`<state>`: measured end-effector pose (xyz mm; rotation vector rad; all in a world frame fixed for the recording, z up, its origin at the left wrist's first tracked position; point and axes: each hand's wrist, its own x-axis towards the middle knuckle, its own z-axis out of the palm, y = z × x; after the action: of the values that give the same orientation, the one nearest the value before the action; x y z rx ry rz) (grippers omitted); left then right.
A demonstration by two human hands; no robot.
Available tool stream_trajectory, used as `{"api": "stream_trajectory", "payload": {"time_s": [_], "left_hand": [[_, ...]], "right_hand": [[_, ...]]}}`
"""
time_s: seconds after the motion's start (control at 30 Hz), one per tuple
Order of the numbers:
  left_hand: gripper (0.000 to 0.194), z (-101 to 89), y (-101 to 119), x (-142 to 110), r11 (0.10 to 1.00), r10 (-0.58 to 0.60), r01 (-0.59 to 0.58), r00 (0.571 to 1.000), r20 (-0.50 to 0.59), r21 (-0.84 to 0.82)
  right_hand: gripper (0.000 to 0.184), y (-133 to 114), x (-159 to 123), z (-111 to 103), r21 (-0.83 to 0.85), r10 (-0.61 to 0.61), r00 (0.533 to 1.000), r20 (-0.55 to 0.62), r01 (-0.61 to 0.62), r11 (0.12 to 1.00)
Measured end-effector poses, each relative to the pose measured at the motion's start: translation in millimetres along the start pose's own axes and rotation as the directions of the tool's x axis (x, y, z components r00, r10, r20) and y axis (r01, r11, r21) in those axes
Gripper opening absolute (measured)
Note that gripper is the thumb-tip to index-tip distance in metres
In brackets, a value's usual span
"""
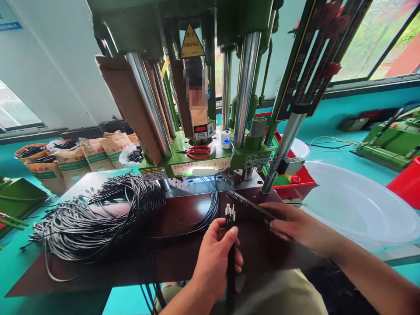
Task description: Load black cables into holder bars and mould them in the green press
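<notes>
My left hand [215, 258] is closed round a small bunch of black cables [230, 262], holding them upright so their metal plug ends [230, 212] stick up above my thumb. My right hand [293, 225] lies on the dark brown worktable [183, 258] just right of them, fingers resting on a long dark metal bar [251, 204] that lies at the foot of the green press machine [210, 153]. A large heap of black cables [98, 214] lies on the table's left part, with strands looping under the machine base.
Red-handled scissors [198, 152] and a small white roll [225, 139] sit on the machine's green plate. A big translucent plastic basin [357, 205] stands at right, a red container [408, 181] beyond it. Paper sacks [75, 162] line the left wall. Another green machine [390, 140] stands far right.
</notes>
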<state>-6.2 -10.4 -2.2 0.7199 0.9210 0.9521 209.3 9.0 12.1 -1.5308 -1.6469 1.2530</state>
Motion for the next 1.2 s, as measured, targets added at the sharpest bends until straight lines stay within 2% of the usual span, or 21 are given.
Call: {"api": "stream_trajectory", "payload": {"time_s": [0.1, 0.2, 0.3, 0.47, 0.63, 0.7, 0.83, 0.9, 1.2], "left_hand": [[0.027, 3.3, -0.2, 0.3, 1.000, 0.002, -0.001, 0.999, 0.047, -0.005], [0.026, 4.6, 0.7, 0.8, 0.998, 0.002, 0.004, 0.996, 0.084, -0.066], [0.025, 3.5, 1.3, 3.1, 0.993, -0.040, 0.049, 0.996, 0.084, -0.105], [0.027, 1.1, 0.2, 7.8, 0.991, -0.094, 0.101, 0.992, 0.078, -0.089], [0.026, 4.4, -0.6, 8.0, 0.998, -0.023, 0.030, 0.994, 0.106, -0.063], [0.023, 5.7, 1.2, 7.5, 0.995, -0.008, 0.022, 0.989, 0.150, -0.094], [0.021, 5.6, 7.3, 8.2, 0.990, -0.055, 0.091, 0.952, 0.302, -0.107], [0.021, 4.8, 9.3, 9.6, 0.988, -0.073, 0.115, 0.938, 0.339, -0.106], [0.029, 11.1, 5.3, 11.4, 0.970, -0.219, 0.239, 0.933, 0.287, -0.038]], "right_hand": [[0.057, 9.7, -18.9, 19.1, 0.372, 0.078, 0.994, -0.072, -0.046, 0.927], [0.056, 13.9, -28.0, 38.1, 0.554, 0.077, 0.991, -0.107, -0.005, 0.833], [0.053, 15.9, -27.5, 50.4, 0.663, 0.074, 0.985, -0.158, 0.050, 0.747], [0.046, 19.7, -20.0, 56.6, 0.704, 0.054, 0.980, -0.191, 0.098, 0.704], [0.044, 20.4, -19.6, 56.7, 0.712, 0.047, 0.982, -0.183, 0.100, 0.696], [0.043, 21.2, -20.8, 56.7, 0.714, 0.054, 0.982, -0.182, 0.094, 0.694], [0.042, 23.0, -21.7, 57.1, 0.724, 0.054, 0.982, -0.179, 0.095, 0.683], [0.041, 23.4, -21.1, 57.4, 0.730, 0.051, 0.981, -0.187, 0.104, 0.676], [0.042, 22.7, -20.8, 57.7, 0.740, 0.025, 0.976, -0.218, 0.149, 0.656]]}}
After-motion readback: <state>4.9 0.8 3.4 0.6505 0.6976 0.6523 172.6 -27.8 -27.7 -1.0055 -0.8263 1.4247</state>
